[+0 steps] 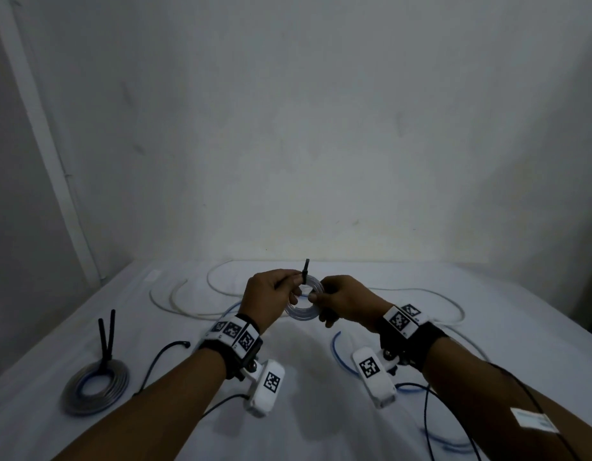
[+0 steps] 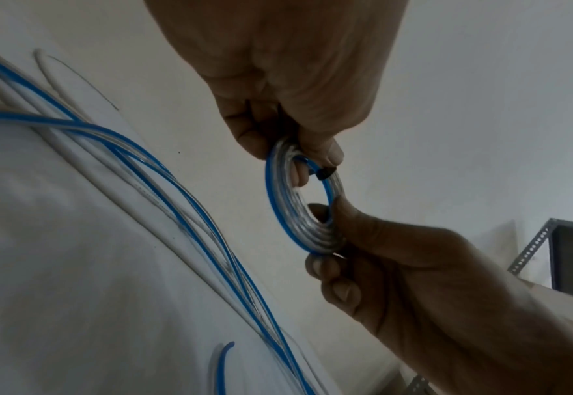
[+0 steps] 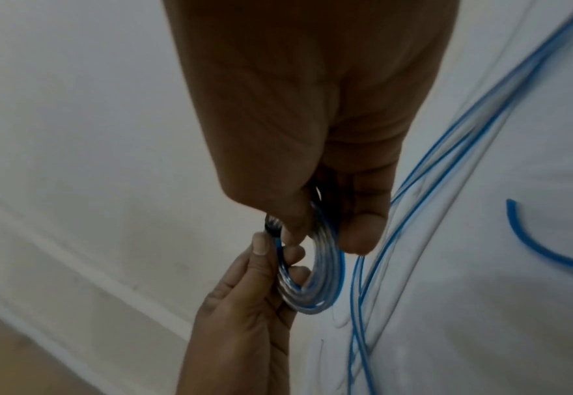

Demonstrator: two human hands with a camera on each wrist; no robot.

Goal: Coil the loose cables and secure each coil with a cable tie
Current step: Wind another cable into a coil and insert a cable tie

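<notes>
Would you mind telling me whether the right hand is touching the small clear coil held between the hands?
Touching. The left wrist view shows the right hand pinching the clear coil, thumb and fingertips pressed on its lower rim; the right wrist view agrees.

A small clear-and-blue cable coil (image 1: 303,302) held upright above the table — black cable tie (image 1: 305,269) looped round its top.

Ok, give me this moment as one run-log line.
left hand: pinches black cable tie | right hand: grips clear blue-striped cable coil | tied grey coil: on white table | loose cables remain
</notes>
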